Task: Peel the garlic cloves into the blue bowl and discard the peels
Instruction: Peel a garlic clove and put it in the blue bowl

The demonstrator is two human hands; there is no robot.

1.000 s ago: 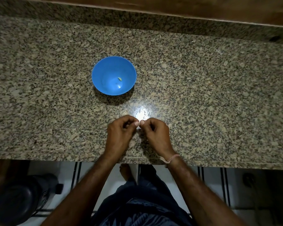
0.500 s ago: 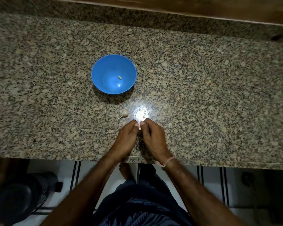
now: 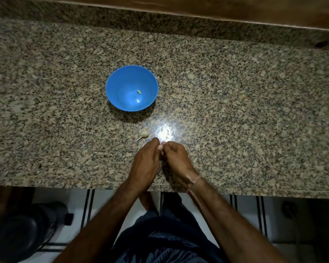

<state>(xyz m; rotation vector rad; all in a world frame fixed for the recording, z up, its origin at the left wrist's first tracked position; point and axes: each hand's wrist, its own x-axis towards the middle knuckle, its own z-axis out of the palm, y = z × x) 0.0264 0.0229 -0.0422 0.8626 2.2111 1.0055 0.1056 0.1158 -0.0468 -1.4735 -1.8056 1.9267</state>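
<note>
Garlic bulb [image 3: 144, 133] lay on the speckled desk [image 3: 235, 111], at 11 o'clock of the two hands and just clear of them. Left hand [image 3: 146, 164] and right hand [image 3: 176, 158] met knuckle to knuckle, their fingers [image 3: 153, 143] curled, pinching a small pale bit [image 3: 161, 153] that was mostly hidden. Blue bowl [image 3: 122, 88] stood at 11 o'clock of the bulb, with one peeled clove [image 3: 139, 92] inside.

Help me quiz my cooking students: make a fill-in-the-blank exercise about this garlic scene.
The bowl standing on the granite countertop is ____. A peeled clove lies inside the ____. Between the bowl and the left hand and right hand lies a piece of unpeeled ____.
Missing words: blue; bowl; garlic.
</note>
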